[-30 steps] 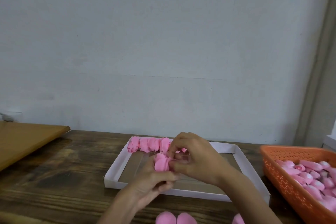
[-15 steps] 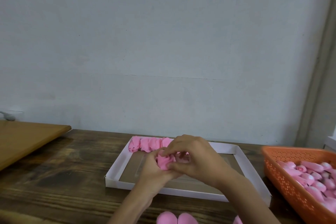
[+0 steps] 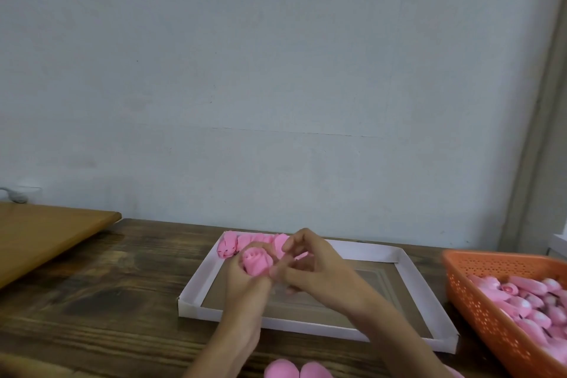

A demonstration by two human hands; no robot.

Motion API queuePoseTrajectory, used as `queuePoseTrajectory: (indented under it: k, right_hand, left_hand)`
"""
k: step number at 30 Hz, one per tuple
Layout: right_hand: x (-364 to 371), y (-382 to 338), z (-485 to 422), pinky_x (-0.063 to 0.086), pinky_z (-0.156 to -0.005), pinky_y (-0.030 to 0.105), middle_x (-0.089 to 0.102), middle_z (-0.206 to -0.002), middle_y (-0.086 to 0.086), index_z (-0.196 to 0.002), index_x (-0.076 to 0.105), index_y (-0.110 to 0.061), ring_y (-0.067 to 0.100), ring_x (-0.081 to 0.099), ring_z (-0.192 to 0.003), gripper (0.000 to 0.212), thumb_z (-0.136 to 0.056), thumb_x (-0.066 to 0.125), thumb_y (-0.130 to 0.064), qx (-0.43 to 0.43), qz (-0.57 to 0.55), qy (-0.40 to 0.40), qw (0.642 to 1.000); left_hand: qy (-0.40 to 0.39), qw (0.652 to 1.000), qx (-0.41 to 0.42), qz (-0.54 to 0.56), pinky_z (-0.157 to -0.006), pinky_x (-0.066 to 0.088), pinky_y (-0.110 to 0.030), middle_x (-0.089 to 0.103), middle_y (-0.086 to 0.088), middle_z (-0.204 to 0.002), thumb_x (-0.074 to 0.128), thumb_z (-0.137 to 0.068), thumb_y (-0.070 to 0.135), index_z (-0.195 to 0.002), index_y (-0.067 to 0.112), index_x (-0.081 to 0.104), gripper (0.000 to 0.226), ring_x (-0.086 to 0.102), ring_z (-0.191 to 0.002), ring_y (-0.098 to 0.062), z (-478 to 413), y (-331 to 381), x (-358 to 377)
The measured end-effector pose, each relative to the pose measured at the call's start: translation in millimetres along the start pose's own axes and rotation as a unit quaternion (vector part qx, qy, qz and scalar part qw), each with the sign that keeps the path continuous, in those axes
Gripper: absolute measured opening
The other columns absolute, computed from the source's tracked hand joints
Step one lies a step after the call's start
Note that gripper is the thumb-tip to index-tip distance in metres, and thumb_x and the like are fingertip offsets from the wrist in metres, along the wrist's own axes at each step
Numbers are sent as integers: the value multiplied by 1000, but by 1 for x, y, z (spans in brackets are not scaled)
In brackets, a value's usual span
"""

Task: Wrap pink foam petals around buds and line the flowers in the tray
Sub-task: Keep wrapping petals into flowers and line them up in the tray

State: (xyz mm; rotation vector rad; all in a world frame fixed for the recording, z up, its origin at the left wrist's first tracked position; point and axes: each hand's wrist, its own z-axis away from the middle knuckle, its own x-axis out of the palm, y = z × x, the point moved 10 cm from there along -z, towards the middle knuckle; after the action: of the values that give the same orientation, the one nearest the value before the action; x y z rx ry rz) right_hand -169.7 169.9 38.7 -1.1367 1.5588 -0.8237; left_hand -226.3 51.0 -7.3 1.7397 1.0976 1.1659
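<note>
Over the tray (image 3: 368,250), the left grip (image 3: 245,282) clasps a flower (image 3: 257,261) while the right grip (image 3: 316,270) pinches its three-o'clock edge.

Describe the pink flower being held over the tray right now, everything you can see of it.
The pink flower looks like soft matte foam rolled into a rose: overlapping petals spiral round a small centre on top. It sits roughly upright over the left part of the white tray, just in front of the row of finished flowers. The left hand grips its base from below. The right hand has fingertips at its right side; whether they pinch a petal is unclear.
</note>
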Motion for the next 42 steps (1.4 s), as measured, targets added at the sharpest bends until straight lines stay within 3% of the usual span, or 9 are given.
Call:
queuePoseTrajectory:
  k: [4, 8, 12, 15, 23, 27, 33, 38, 42]
  right_hand:
    - [27, 5, 0, 58, -86, 27, 74, -107, -4, -116, 58, -17, 13, 73, -104, 41, -80, 79, -11, -19, -46, -22, 999]
    - [41, 2, 0, 55, -85, 23, 71, -112, -12, -117, 54, -30, 8, 69, -104, 45, -82, 76, -12, -78, -14, 42, 996]
    - [46, 5, 0, 55, -83, 23, 71, -111, -15, -119, 54, -27, 9, 70, -102, 43, -84, 76, -16, -94, -39, 74, 992]
    - [43, 15, 0, 55, -80, 25, 73, -104, -10, -115, 60, -25, 10, 71, -93, 42, -79, 79, -27, -75, -69, 106, 989]
    - [49, 20, 0, 51, -75, 29, 75, -91, -2, -105, 68, -19, 12, 69, -86, 19, -88, 59, -21, -62, -137, 116, 982]
    - [50, 25, -4, 48, -62, 20, 69, -79, -5, -94, 67, -15, 6, 62, -73, 14, -95, 53, -13, -2, -138, 69, 988]
    - [46, 15, -2, 54, -86, 44, 74, -105, 6, -112, 71, -17, 25, 68, -100, 19, -93, 71, -14, -64, -79, 79, 992]
    - [48, 11, 0, 46, -66, 22, 64, -77, -8, -95, 70, -11, 7, 57, -73, 19, -94, 60, -28, -31, -110, 52, 992]
    - [44, 6, 3, 51, -73, 34, 62, -76, -13, -87, 62, -26, 5, 55, -73, 23, -104, 48, -33, -30, 68, 27, 997]
  left_hand:
    - [10, 983, -70, 168, -66, 60, -39, 73, -15, -96, 98, -66, 20, -97, 21, 68, 43, 74, -89, -33, -3, -11, -7]
    - [4, 967, -107, 233, -63, 58, -36, 74, -9, -99, 104, -47, 35, -114, 27, 72, 74, 73, -82, -23, -2, -15, -4]
    - [-5, 951, -121, 285, -62, 58, -36, 72, -6, -94, 107, -35, 37, -121, 31, 69, 94, 72, -75, -22, -1, -15, -2]
    - [-29, 950, -118, 287, -61, 57, -36, 70, -7, -93, 107, -37, 36, -114, 31, 70, 86, 70, -74, -22, 3, -12, 6]
    - [-75, 967, -93, 226, -68, 51, -36, 71, -10, -91, 104, -40, 42, -102, 32, 72, 71, 69, -77, -24, 5, 2, 12]
    - [-79, 973, -90, 198, -47, 40, -29, 66, -5, -82, 103, -36, 54, -93, 34, 70, 69, 59, -66, -17, 7, 3, 14]
    - [-65, 975, -71, 198, -58, 54, -32, 71, -7, -91, 104, -47, 46, -91, 29, 70, 57, 70, -74, -22, 0, 2, 5]
    - [-113, 968, -83, 207, -49, 41, -27, 67, -3, -80, 90, -60, 39, -87, 34, 70, 34, 65, -65, -17, 0, 4, 12]
    - [-96, 976, -57, 186, -44, 40, -26, 61, -8, -73, 88, -58, 24, -83, 29, 67, 33, 57, -58, -17, -3, 8, 9]
